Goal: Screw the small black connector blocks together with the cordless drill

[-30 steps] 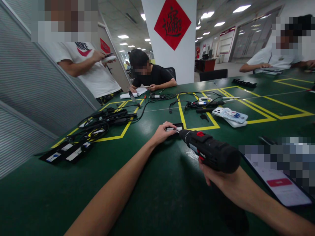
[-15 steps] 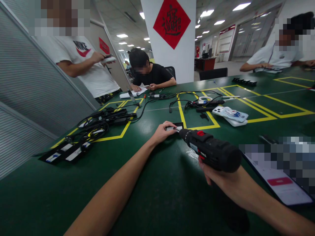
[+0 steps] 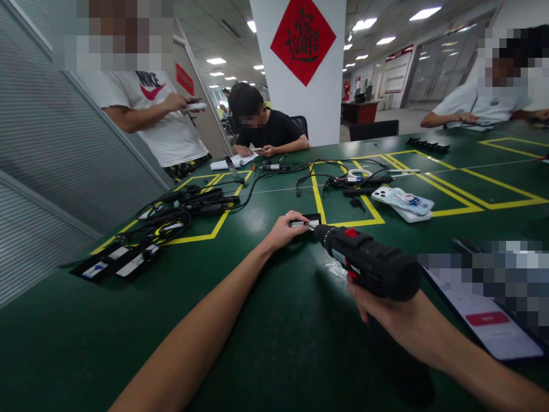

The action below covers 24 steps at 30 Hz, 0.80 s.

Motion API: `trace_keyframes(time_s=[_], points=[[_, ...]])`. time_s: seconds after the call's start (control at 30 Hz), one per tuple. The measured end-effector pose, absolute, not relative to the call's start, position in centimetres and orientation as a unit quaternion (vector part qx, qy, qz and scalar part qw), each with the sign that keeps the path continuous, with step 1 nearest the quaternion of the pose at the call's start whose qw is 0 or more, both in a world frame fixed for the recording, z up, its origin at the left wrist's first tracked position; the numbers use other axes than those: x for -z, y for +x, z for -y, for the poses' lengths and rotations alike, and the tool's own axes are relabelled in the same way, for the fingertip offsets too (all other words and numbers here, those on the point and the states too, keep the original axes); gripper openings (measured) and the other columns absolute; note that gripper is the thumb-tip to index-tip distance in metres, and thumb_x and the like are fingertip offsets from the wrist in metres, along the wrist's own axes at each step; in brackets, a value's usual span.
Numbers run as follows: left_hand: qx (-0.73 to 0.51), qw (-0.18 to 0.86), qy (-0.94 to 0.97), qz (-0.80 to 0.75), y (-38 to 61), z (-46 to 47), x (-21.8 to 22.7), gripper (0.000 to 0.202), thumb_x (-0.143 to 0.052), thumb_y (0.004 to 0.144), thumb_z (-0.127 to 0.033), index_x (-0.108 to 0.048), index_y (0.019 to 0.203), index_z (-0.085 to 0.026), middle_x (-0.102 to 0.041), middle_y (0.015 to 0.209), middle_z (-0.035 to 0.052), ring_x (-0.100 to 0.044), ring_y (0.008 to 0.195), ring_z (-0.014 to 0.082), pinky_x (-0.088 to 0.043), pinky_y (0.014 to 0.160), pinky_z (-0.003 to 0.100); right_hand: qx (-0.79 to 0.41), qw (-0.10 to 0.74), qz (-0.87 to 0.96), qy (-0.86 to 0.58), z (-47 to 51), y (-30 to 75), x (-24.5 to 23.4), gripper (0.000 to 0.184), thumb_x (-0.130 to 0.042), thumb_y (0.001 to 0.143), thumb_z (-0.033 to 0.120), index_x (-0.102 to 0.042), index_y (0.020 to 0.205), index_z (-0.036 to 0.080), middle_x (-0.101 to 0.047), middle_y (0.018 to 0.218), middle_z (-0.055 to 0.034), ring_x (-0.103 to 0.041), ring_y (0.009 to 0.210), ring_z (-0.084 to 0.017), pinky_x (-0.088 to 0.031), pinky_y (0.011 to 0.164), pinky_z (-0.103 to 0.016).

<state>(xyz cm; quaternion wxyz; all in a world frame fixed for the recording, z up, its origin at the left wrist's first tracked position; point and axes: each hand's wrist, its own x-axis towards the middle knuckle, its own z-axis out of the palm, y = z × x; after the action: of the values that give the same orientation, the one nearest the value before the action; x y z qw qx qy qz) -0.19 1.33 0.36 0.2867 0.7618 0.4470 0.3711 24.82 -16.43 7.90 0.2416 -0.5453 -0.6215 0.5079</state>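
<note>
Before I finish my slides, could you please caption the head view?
Right hand points a power drill at a black-and-white part held by the left hand on a green table.

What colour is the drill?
The drill is mostly black with red parts; head view shows it.

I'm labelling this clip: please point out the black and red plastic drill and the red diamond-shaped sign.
Black and red plastic drill (image 3: 372, 260): head view, on its motor housing.
Red diamond-shaped sign (image 3: 303, 43): head view, on its lettered middle.
</note>
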Motion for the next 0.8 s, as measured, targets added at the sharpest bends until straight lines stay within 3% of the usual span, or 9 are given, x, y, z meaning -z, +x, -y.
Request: trace_keyframes(time_s=[0.27, 0.47, 0.67, 0.8], points=[[-0.369, 0.286, 0.763, -0.447, -0.17, -1.37, -0.29, 0.026, -0.063, 0.073, -0.034, -0.067, 0.093, -0.019, -0.058, 0.101, 0.0047, -0.055, 0.093, 0.0176, -0.042, 0.087, 0.031, -0.499, 0.244, 0.624, -0.549, 16.67, 24.55, -8.08, 0.035, -0.049, 0.084, 0.044, -0.051, 0.058, 0.021, -0.057, 0.068, -0.0018, -0.055, 0.067, -0.018, -0.044, 0.054, -0.028], [-0.364, 0.284, 0.762, -0.454, -0.13, -1.21, -0.31, 0.029, -0.062, 0.073, -0.036, -0.066, 0.096, -0.019, -0.058, 0.1, 0.0049, -0.054, 0.089, 0.017, -0.043, 0.081, 0.029, -0.504, 0.254, 0.627, -0.537, 16.44, 24.75, -7.85, 0.031, -0.047, 0.085, 0.044, -0.053, 0.064, 0.022, -0.063, 0.078, -0.0046, -0.06, 0.084, -0.023, -0.048, 0.065, -0.032], [-0.359, 0.279, 0.757, -0.47, -0.13, -1.15, -0.34, 0.033, -0.063, 0.072, -0.036, -0.064, 0.1, -0.02, -0.057, 0.101, 0.0043, -0.054, 0.087, 0.0168, -0.043, 0.077, 0.029, -0.507, 0.251, 0.619, -0.544, 16.45, 24.82, -7.82, 0.029, -0.048, 0.086, 0.044, -0.054, 0.069, 0.022, -0.061, 0.076, -0.0024, -0.059, 0.08, -0.021, -0.046, 0.072, -0.034], [-0.359, 0.273, 0.756, -0.474, -0.06, -1.18, -0.33, 0.03, -0.063, 0.071, -0.035, -0.065, 0.096, -0.019, -0.056, 0.098, 0.0043, -0.054, 0.088, 0.0174, -0.044, 0.081, 0.03, -0.501, 0.243, 0.623, -0.549, 16.29, 24.69, -7.75, 0.028, -0.049, 0.085, 0.044, -0.053, 0.069, 0.022, -0.056, 0.068, 0.0009, -0.055, 0.067, -0.016, -0.044, 0.066, -0.032]])
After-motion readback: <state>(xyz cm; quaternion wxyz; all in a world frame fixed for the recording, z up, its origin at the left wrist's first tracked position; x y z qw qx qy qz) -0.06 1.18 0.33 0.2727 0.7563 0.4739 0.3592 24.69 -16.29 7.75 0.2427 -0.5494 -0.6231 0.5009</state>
